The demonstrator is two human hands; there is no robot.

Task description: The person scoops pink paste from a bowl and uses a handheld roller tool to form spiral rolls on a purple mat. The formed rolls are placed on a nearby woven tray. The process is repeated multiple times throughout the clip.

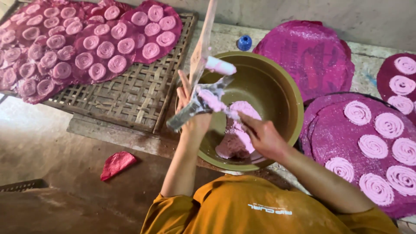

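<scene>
Sitting low on a dusty brown floor [39, 143] by a grey wall [346, 17] | woven mat [130, 95] with pink spirals | round purple sheets [333, 134] | green bowl [277, 86] of pink dough [236, 138] | left hand [193, 115] grips a metal press [197, 106] over the bowl | right hand [264, 136] pinches dough at the press.

Soft even daylight, dim lower left, faint shadows, slight motion blur, wide-angle edge distortion
</scene>
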